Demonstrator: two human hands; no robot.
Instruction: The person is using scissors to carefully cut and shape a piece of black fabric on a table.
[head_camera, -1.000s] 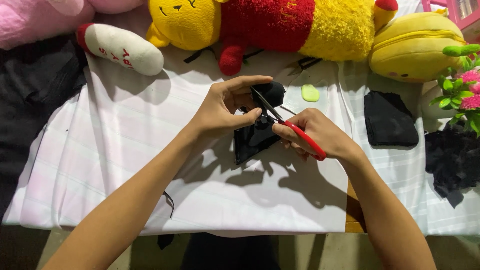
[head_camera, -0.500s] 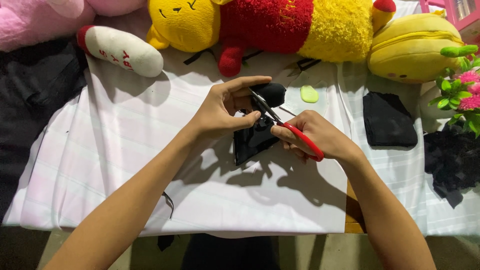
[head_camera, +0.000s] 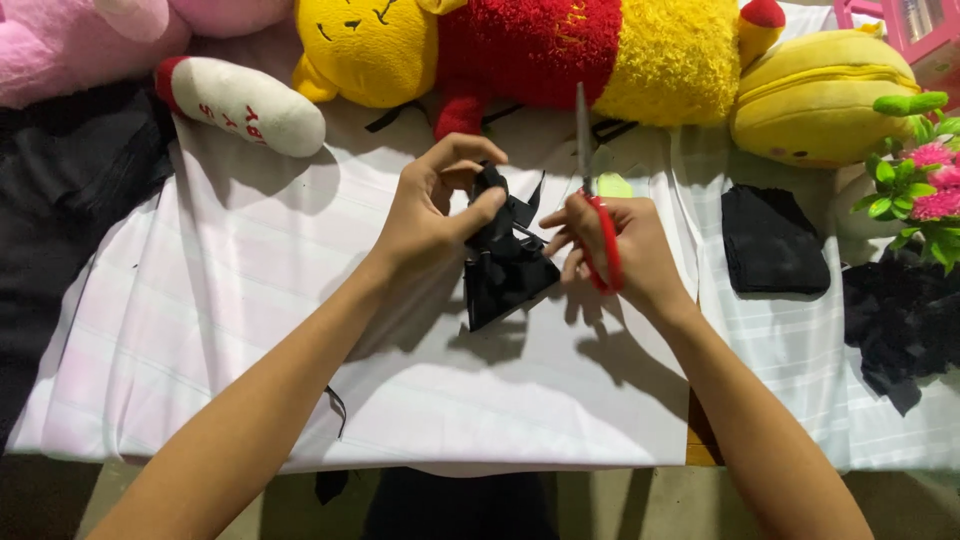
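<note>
Black fabric piece pinched in left hand, just beside right hand with scissors.

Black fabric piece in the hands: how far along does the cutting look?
Done: the black fabric piece already shows cut strips near its top. In hand: the left hand pinches it, while the right hand holds red-handled scissors with blades pointing up, off the cloth. Left: its lower part looks uncut, and a folded black fabric square lies untouched.

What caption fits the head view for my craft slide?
Left hand grips black fabric; right hand holds red-handled scissors upright.
</note>
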